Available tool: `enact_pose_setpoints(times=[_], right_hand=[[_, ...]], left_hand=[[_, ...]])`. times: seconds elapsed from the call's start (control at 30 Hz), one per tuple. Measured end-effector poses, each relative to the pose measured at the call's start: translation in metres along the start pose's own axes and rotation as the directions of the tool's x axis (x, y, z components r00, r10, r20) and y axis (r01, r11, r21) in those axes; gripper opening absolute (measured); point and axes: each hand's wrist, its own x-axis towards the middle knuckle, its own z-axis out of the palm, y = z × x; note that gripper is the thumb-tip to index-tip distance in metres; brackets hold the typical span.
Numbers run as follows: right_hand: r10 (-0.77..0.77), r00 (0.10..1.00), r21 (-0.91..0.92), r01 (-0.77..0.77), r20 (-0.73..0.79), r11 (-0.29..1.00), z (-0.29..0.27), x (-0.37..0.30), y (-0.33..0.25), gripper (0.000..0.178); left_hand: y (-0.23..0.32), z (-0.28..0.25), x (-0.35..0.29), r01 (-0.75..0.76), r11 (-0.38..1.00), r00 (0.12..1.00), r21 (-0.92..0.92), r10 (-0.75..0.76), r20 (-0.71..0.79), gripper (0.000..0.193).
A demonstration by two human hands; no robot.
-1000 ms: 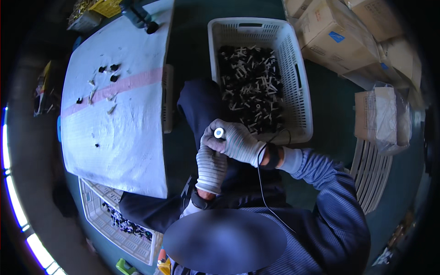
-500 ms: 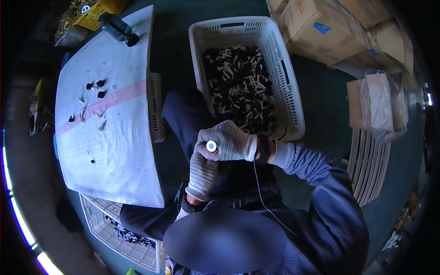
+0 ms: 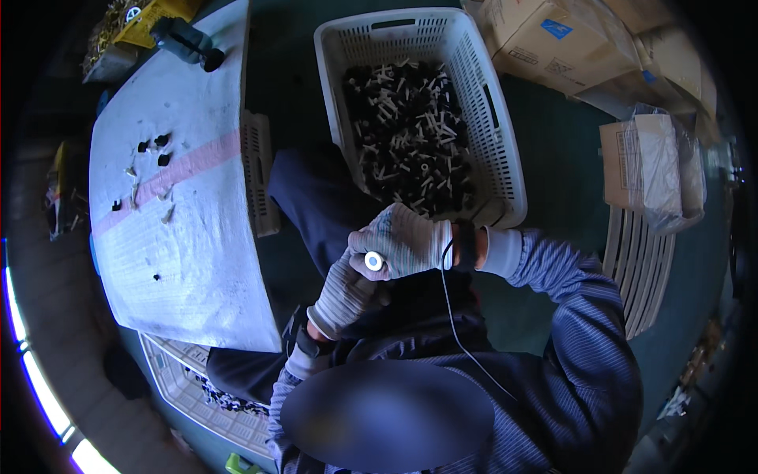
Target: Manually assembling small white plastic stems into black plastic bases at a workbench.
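Right hand (image 3: 410, 239), in a striped knit glove: fingers curled in, closed around a white round-ended piece (image 3: 373, 261), its ring-shaped face with a dark centre turned up toward the camera.

Left hand (image 3: 341, 299), gloved alike: just below and to the left, meeting the right hand; its fingertips are hidden, so whether they pinch anything cannot be told.

Wrists: a dark band (image 3: 467, 246) on the right; a thin cable (image 3: 455, 324) running down from it.

Worktop (image 3: 178, 265), left of the hands: pale covering, one pink stripe (image 3: 197, 165); small black pieces (image 3: 163, 160) and pale pieces (image 3: 166, 214) scattered; a dark container (image 3: 180, 38) at the far end.

White crate (image 3: 500, 134), beyond the hands: heaped black and white parts (image 3: 407, 130).

Second crate (image 3: 168, 378), lower left: small dark and white parts, partly under the worktop.

Right side, on green floor (image 3: 545, 150): cardboard boxes (image 3: 545, 55), a smaller carton (image 3: 620, 162) in clear plastic, a slatted panel (image 3: 634, 272).

Upper left: yellow bin (image 3: 154, 22).
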Motion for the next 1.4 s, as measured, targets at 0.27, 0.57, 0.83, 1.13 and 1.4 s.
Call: enact_pose_setpoints(times=[0.27,0.57,0.83,1.13,1.4], right_hand=[[-0.046,0.993,0.031,0.043,0.105,0.999,-0.024,0.011,-0.002,0.013],[0.183,0.959,0.181,-0.145,-0.218,0.973,0.006,0.019,-0.009,0.008],[0.449,0.876,0.385,-0.359,-0.175,0.85,0.02,0.019,-0.021,0.016],[0.511,0.85,0.281,-0.463,-0.131,0.841,0.02,0.019,-0.034,0.017],[0.263,0.964,0.124,-0.257,-0.03,0.958,0.02,0.007,-0.029,0.02]], left_hand=[[0.012,0.01,-0.001,-0.004,0.996,1.0,-0.085,0.002,-0.018,0.021],[0.022,0.019,0.01,-0.118,0.962,0.96,-0.245,0.047,-0.277,0.026],[0.007,0.027,0.006,-0.146,0.98,0.929,-0.134,0.089,-0.359,0.02],[-0.003,0.017,-0.001,-0.072,0.994,0.969,-0.085,0.05,-0.241,0.02],[-0.017,0.017,-0.004,-0.242,0.969,0.943,-0.052,0.222,-0.246,0.032]])
